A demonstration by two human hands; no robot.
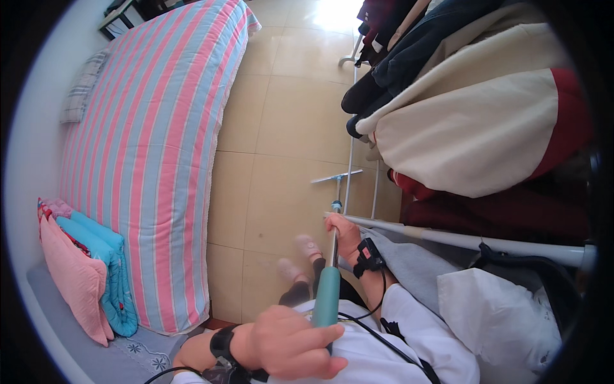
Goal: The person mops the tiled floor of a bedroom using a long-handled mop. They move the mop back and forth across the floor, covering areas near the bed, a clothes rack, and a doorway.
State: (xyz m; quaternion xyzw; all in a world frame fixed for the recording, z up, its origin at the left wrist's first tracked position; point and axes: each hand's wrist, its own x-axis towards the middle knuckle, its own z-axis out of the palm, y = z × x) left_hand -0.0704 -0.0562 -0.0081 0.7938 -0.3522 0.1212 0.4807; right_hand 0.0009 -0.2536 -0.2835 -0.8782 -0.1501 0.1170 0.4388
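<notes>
Both hands grip a long tool w/ a teal cylindrical handle [327,296] and thin metal shaft, held upright-ish in front of the body. Left hand [291,351], black wrist strap, has fingers [318,368] curled closed round the handle's lower end; right hand [343,234], also black-strapped, has fingers closed round the metal shaft higher up, just above the handle. Shaft's far end sits over the beige tiled floor [281,128], near a white metal clothes rack [448,238] loaded w/ dark, cream and red garments [473,128]. Pink slippers [300,256] on the person's feet show below the shaft. Left side: bed w/ pink-blue striped cover [153,147], folded pink and teal blankets [89,281] stacked at its near end. White cloth [495,317] lies right of the right forearm.
</notes>
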